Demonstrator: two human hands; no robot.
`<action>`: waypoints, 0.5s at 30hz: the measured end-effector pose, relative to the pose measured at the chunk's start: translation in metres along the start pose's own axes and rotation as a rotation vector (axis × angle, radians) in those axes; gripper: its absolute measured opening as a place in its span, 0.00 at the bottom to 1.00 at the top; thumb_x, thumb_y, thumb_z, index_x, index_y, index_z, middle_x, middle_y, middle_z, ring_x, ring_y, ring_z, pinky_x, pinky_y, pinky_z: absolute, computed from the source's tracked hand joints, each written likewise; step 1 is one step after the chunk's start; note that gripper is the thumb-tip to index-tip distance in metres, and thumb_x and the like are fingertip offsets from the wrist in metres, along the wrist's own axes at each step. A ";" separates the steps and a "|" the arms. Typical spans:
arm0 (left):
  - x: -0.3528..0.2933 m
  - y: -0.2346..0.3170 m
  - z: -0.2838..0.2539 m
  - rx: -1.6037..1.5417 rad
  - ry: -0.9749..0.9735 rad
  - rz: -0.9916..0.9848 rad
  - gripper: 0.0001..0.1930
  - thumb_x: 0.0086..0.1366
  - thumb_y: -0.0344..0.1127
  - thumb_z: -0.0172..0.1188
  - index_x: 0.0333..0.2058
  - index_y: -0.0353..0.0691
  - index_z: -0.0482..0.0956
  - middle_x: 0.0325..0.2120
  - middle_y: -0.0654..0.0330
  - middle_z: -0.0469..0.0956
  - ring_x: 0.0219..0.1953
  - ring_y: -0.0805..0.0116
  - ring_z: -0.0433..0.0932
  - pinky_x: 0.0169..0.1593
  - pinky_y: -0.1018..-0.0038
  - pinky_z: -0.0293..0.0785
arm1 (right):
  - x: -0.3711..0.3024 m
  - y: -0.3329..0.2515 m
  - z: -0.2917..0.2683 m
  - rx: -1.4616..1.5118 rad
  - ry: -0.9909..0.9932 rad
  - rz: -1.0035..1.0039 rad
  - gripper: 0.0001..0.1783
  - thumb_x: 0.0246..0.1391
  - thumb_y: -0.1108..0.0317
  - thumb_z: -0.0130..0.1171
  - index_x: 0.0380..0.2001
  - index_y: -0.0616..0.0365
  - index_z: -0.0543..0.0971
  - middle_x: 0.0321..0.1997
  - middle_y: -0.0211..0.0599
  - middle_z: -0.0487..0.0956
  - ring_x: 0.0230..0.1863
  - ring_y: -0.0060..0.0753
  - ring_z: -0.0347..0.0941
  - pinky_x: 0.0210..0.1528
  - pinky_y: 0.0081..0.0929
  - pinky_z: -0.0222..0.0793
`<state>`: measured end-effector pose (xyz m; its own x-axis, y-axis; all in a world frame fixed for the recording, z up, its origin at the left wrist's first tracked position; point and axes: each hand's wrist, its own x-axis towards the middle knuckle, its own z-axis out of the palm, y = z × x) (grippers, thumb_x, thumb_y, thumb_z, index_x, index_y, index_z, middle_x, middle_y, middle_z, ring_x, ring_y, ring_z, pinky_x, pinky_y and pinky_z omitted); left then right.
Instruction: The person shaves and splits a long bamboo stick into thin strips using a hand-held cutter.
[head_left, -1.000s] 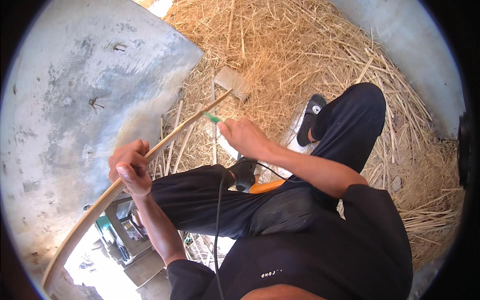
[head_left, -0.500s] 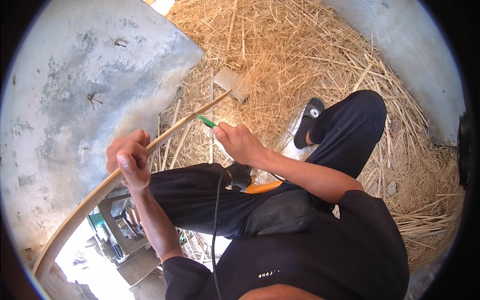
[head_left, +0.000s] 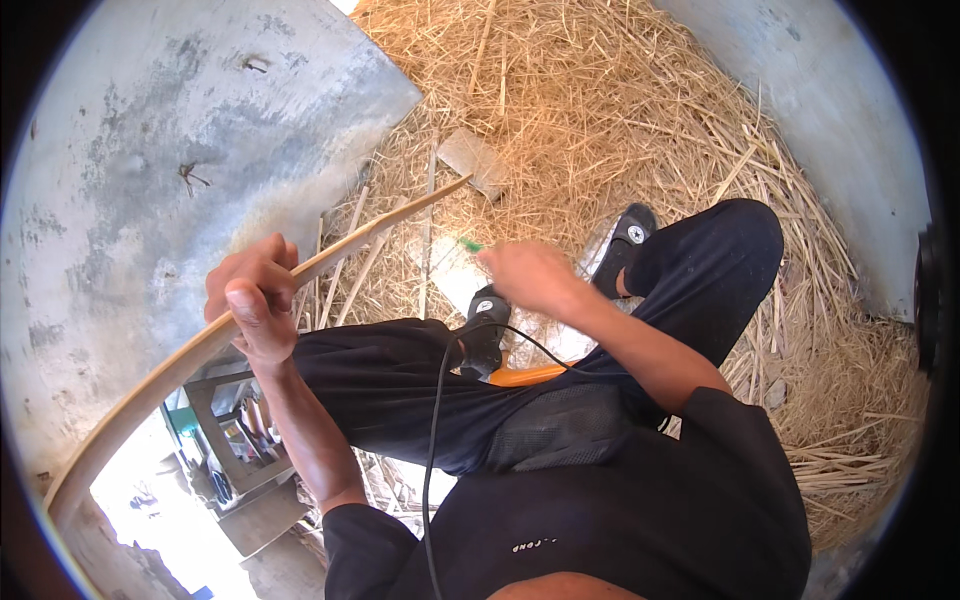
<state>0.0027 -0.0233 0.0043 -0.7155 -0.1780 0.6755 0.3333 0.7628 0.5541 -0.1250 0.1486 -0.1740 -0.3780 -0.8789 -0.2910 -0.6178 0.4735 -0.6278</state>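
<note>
A long pale bamboo strip slants up across the view from the lower left to a pointed tip. My left hand is closed around its middle, thumb showing on the near side. My right hand is closed on a small green tool, of which only a short end sticks out past the fingers. What kind of tool it is I cannot make out. The green end is apart from the strip, below and right of its tip.
Thin shavings and split strips cover the floor ahead. A flat block lies beyond the strip's tip. At the left is a grey wall; beside my left forearm stands a rack of tools. A black cable crosses my lap.
My right hand with the green tool has moved right, away from the strip. The left hand still grips the strip, slightly lower and further left.
</note>
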 end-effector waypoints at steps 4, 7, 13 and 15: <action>-0.006 0.001 0.000 -0.020 0.125 -0.099 0.31 0.69 0.56 0.39 0.14 0.37 0.59 0.08 0.65 0.53 0.11 0.76 0.54 0.15 0.76 0.47 | -0.002 0.010 -0.046 0.289 0.293 0.081 0.22 0.64 0.53 0.38 0.39 0.65 0.70 0.19 0.47 0.73 0.22 0.48 0.72 0.28 0.43 0.66; -0.006 0.002 0.004 -0.067 0.062 -0.078 0.29 0.68 0.54 0.40 0.14 0.37 0.60 0.08 0.65 0.54 0.10 0.75 0.55 0.14 0.77 0.46 | -0.014 -0.006 -0.046 0.555 0.349 -0.127 0.22 0.64 0.52 0.38 0.39 0.62 0.68 0.16 0.42 0.70 0.17 0.44 0.66 0.24 0.39 0.61; -0.001 0.003 0.010 0.016 -0.031 0.112 0.26 0.69 0.47 0.38 0.14 0.38 0.60 0.06 0.66 0.54 0.06 0.74 0.56 0.12 0.78 0.46 | -0.022 -0.034 -0.011 0.672 0.112 -0.196 0.34 0.66 0.48 0.33 0.17 0.67 0.68 0.09 0.49 0.62 0.12 0.45 0.59 0.22 0.41 0.57; -0.001 0.004 0.012 0.000 -0.028 0.142 0.26 0.70 0.45 0.38 0.14 0.38 0.59 0.06 0.66 0.54 0.06 0.75 0.55 0.12 0.78 0.46 | -0.017 -0.032 -0.005 0.610 0.248 -0.054 0.35 0.66 0.48 0.32 0.15 0.67 0.68 0.08 0.50 0.62 0.12 0.47 0.60 0.21 0.42 0.58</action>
<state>-0.0029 -0.0124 0.0003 -0.6781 -0.0510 0.7332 0.4321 0.7793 0.4539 -0.1025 0.1488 -0.1452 -0.5497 -0.8270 -0.1184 -0.1666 0.2474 -0.9545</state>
